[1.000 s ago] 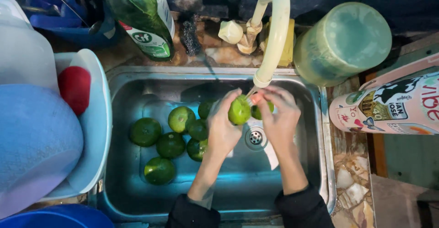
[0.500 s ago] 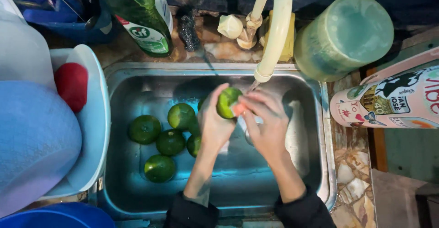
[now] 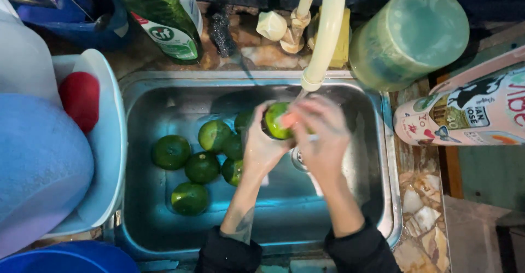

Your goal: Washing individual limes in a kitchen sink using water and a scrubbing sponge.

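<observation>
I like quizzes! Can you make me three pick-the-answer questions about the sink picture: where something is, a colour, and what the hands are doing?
1. Where is the fruit in the hands?
A. under the pale hose
B. on the red ball
C. in the blue tub

2. What colour are the loose fruits?
A. red
B. green
C. purple

3. How are the left hand and right hand?
A. resting empty
B. both around one fruit
C. gripping the bottle

Answers: 1 A, the hose end hangs just above it. 2 B, all lie green in the sink. 3 B, fingers wrap it from both sides.

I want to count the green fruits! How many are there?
7 green fruits: one held in both hands under the tap, six in the sink left of the hands. More may hide behind the hands.
</observation>
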